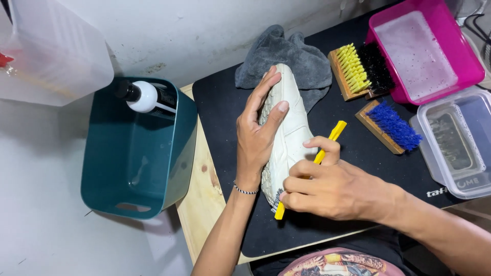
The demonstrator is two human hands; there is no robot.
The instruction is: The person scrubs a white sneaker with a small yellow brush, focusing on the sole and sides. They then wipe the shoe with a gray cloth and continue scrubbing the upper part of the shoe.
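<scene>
A wooden desk (202, 204) carries a black mat (353, 153); on it lie a grey cloth (302, 61), brushes (360, 69), a pink tub (460, 41) and a clear box (481, 148).

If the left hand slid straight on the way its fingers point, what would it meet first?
The left hand lies on the white shoe, fingers pointing up and to the right. Beyond the shoe's end, the grey cloth looks first in line, though depth is unclear.
</scene>
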